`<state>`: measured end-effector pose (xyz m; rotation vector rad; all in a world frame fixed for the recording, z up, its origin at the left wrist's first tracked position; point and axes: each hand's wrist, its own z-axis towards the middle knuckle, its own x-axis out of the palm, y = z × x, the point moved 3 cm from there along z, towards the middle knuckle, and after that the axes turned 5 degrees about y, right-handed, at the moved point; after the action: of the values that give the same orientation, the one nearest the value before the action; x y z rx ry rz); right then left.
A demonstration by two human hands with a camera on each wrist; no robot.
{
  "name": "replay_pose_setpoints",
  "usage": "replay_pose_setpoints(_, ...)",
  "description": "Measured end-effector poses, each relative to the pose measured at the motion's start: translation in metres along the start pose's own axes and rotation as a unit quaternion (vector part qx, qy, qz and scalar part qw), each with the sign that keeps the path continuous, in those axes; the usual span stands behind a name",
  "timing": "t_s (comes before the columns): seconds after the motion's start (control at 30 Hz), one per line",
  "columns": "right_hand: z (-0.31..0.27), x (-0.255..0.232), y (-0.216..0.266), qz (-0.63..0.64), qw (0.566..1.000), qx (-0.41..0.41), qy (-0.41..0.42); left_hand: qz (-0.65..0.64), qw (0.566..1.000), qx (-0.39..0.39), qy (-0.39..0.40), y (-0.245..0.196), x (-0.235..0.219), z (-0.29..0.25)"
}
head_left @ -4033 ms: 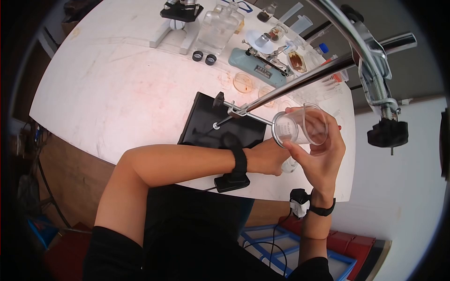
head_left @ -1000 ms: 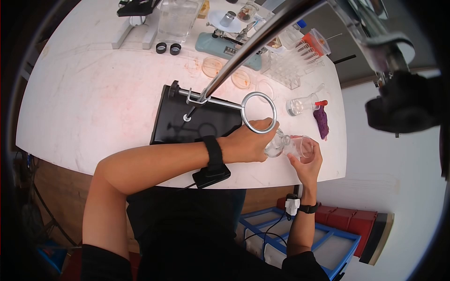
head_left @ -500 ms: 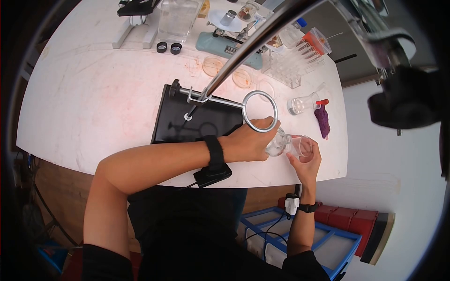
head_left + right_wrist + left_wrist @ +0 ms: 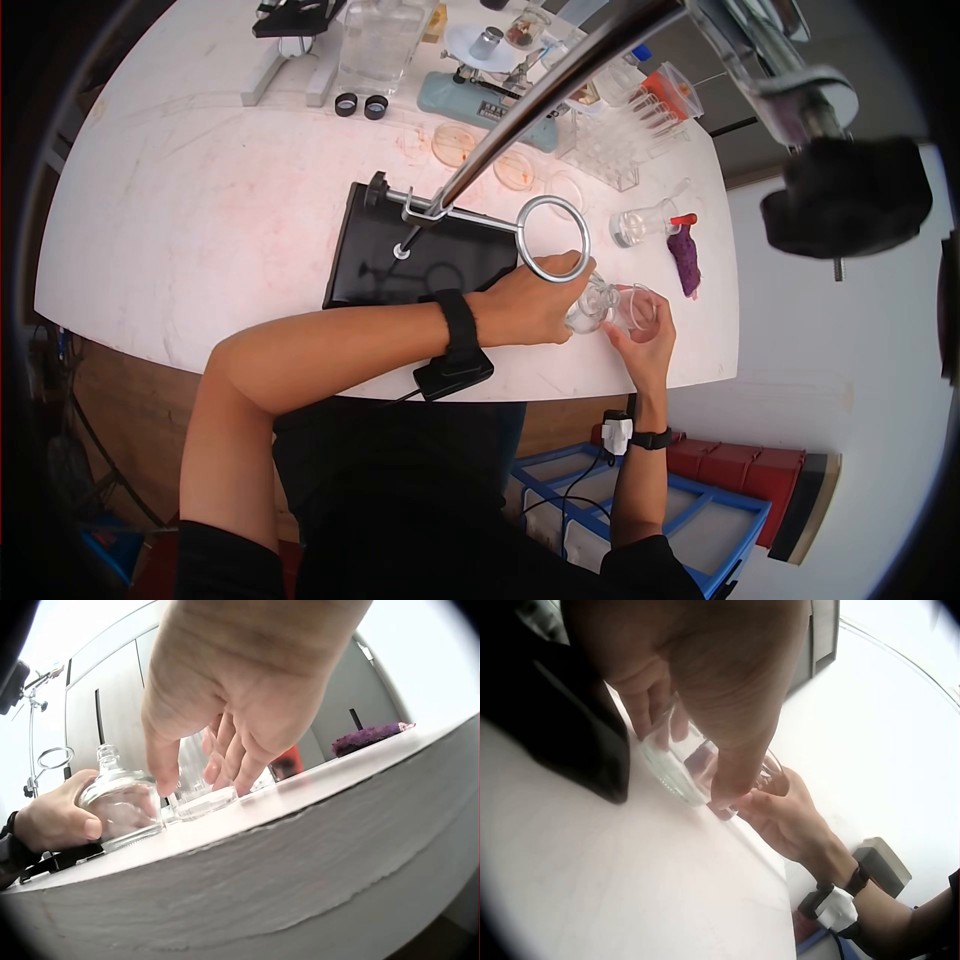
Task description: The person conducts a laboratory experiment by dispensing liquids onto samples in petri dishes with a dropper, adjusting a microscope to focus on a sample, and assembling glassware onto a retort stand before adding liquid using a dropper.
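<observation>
In the head view, my left hand (image 4: pixel 535 305) grips a clear, round-bodied glass bottle (image 4: pixel 588 314) with a narrow neck. That bottle (image 4: pixel 124 806) stands upright on the table in the right wrist view. My right hand (image 4: pixel 648 345) holds a clear beaker (image 4: pixel 637 310) close beside it, thumb on one side and fingers on the other. The beaker's base (image 4: pixel 206 802) is at the tabletop, near the front edge. A metal ring (image 4: pixel 553 238) on a stand is over my left hand, with nothing in it.
The stand's black base (image 4: pixel 420 245) lies left of the hands, its rod and clamp (image 4: pixel 840 195) reaching over the right side. Behind are petri dishes (image 4: pixel 454 145), a balance (image 4: pixel 490 105) and a test-tube rack (image 4: pixel 600 160). A glass vessel (image 4: pixel 645 222) and purple brush (image 4: pixel 684 260) lie right.
Four seconds ago my right hand held the beaker up by the ring; it has come down beside the bottle. In the last half second it edged left, closer to the bottle. My left hand stays.
</observation>
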<state>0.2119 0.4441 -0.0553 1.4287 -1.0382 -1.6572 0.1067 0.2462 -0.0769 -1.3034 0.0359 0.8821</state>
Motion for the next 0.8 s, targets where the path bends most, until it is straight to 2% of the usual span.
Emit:
replay_pose_setpoints(0.17,0.003,0.002,0.0,0.002,1.0,-0.004,0.0,0.0,1.0,-0.012,0.002,0.001,0.003,-0.001)
replay_pose_setpoints(0.23,0.004,0.003,0.0,0.007,1.0,-0.001,0.0,0.002,0.999,0.013,-0.04,0.003,0.004,-0.002)
replay_pose_setpoints(0.37,0.004,0.003,-0.003,0.018,1.0,-0.002,-0.001,0.007,0.998,0.019,-0.052,0.003,0.005,0.0)
replay_pose_setpoints(0.43,0.004,0.004,-0.004,0.022,1.0,-0.004,-0.003,-0.007,1.0,-0.011,-0.006,0.004,0.005,0.001)
replay_pose_setpoints(0.63,-0.001,0.011,-0.005,0.058,0.998,-0.007,-0.016,0.004,1.0,-0.004,-0.015,-0.002,0.001,-0.003)
replay_pose_setpoints(0.67,-0.002,0.012,-0.007,0.075,0.997,-0.013,-0.02,0.009,1.0,-0.003,-0.012,-0.004,-0.001,-0.003)
replay_pose_setpoints(0.73,-0.004,0.013,-0.012,0.098,0.995,-0.019,-0.029,-0.015,0.998,-0.047,0.035,-0.007,-0.003,-0.002)
replay_pose_setpoints(0.8,-0.004,0.013,-0.013,0.105,0.993,-0.033,-0.033,0.007,0.999,-0.035,0.027,-0.009,-0.004,-0.005)
